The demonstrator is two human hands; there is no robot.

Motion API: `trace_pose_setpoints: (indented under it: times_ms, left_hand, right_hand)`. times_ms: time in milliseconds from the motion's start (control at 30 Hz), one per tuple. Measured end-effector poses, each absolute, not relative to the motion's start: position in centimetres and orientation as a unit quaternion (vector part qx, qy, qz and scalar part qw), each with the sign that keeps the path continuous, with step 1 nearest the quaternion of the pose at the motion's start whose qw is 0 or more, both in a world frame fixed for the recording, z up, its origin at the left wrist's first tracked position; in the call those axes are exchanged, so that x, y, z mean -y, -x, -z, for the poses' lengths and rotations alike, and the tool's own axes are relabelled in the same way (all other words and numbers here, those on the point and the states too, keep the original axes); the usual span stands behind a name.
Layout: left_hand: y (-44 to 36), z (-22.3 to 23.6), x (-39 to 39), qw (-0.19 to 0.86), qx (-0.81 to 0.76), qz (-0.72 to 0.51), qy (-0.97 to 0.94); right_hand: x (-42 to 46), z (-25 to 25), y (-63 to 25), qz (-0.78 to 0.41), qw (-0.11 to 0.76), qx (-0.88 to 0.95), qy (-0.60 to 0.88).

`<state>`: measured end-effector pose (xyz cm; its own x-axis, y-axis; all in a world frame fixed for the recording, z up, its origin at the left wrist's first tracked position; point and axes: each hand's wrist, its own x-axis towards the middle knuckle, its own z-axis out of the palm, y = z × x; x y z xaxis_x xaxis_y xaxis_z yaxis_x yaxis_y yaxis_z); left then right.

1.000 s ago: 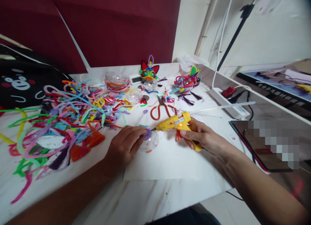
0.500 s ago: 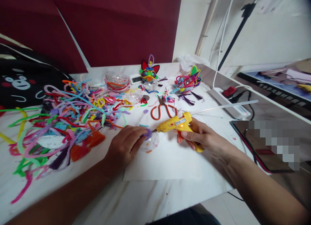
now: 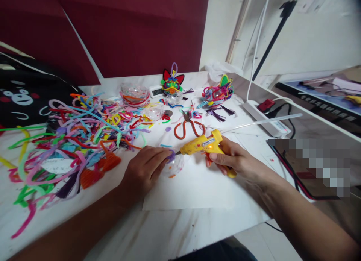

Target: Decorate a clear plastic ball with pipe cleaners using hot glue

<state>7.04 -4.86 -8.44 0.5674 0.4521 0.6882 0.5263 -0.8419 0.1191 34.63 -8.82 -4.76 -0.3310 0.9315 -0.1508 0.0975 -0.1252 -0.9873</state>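
Observation:
My left hand [image 3: 148,165] pinches a purple fuzzy coil [image 3: 171,155], apparently pipe cleaner, at the top of a clear plastic ball [image 3: 174,167]. The ball rests on a white paper sheet [image 3: 194,193] and carries small orange specks. In my right hand [image 3: 229,155] is a yellow hot glue gun [image 3: 201,144] with its light lit and a finger at the orange trigger. Its metal nozzle points left, at the edge of the purple coil; whether it touches is hard to tell. A clear glue stick [image 3: 262,122] sticks out of its back.
Orange-handled scissors [image 3: 188,126] lie just beyond the glue gun. A heap of colourful pipe cleaners [image 3: 93,137] covers the left side. Two finished-looking pipe-cleaner figures [image 3: 172,82] stand at the back. On the right are a power strip [image 3: 266,120] and a dark tablet-like device [image 3: 304,170].
Both hands stay nearly in place. The purple coil appears turned a little under my left fingers, showing less of its face. The view has shifted slightly.

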Motion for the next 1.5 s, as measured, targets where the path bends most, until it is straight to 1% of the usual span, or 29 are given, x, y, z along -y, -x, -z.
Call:
trace_pose_setpoints:
  times_ms: [200,433,600,733,967,1133,1200,1233,1267,1333,1400,1433,1500]
  left_hand:
    - [-6.6,8.9,4.5,0.062,0.258,0.344,0.9]
    - [-6.5,8.7,4.5,0.065,0.253,0.323,0.91]
    - [-6.6,8.5,4.4,0.098,0.234,0.327,0.91]
    - [-6.8,8.4,4.3,0.123,0.218,0.327,0.911]
    - [-6.6,8.5,4.3,0.138,0.213,0.313,0.915]
    - [-6.6,8.4,4.4,0.132,0.211,0.31,0.918]
    - [-6.7,8.2,4.5,0.132,0.216,0.302,0.919]
    - [-6.7,8.1,4.5,0.133,0.217,0.3,0.919]
    - [-6.8,8.0,4.5,0.135,0.215,0.301,0.919]
    - [-6.8,8.0,4.5,0.139,0.207,0.307,0.919]
    - [-6.8,8.2,4.4,0.141,0.199,0.316,0.917]
    - [-6.7,8.3,4.3,0.142,0.198,0.319,0.916]
    - [-6.6,8.5,4.2,0.141,0.197,0.319,0.916]
  right_hand:
    - [8.8,4.3,-34.8,-0.608,0.354,0.541,0.46]
    - [8.1,4.2,-35.7,-0.577,0.429,0.485,0.498]
    - [7.3,5.2,-35.6,-0.579,0.46,0.464,0.487]
    - [6.6,5.3,-34.8,-0.566,0.445,0.458,0.521]
    - [3.9,2.9,-32.8,-0.552,0.444,0.455,0.54]
    - [1.5,3.8,-31.9,-0.536,0.411,0.472,0.566]
    - [0.8,4.6,-32.0,-0.489,0.386,0.491,0.608]
    - [0.6,5.1,-32.2,-0.446,0.364,0.513,0.637]
    - [0.6,5.4,-32.5,-0.384,0.332,0.546,0.667]
    - [0.8,5.9,-33.0,-0.224,0.25,0.622,0.708]
    - [1.4,6.1,-33.3,-0.091,0.19,0.671,0.711]
    - [1.9,6.0,-33.3,-0.051,0.183,0.691,0.697]
    - [2.9,5.9,-33.0,-0.025,0.217,0.748,0.627]
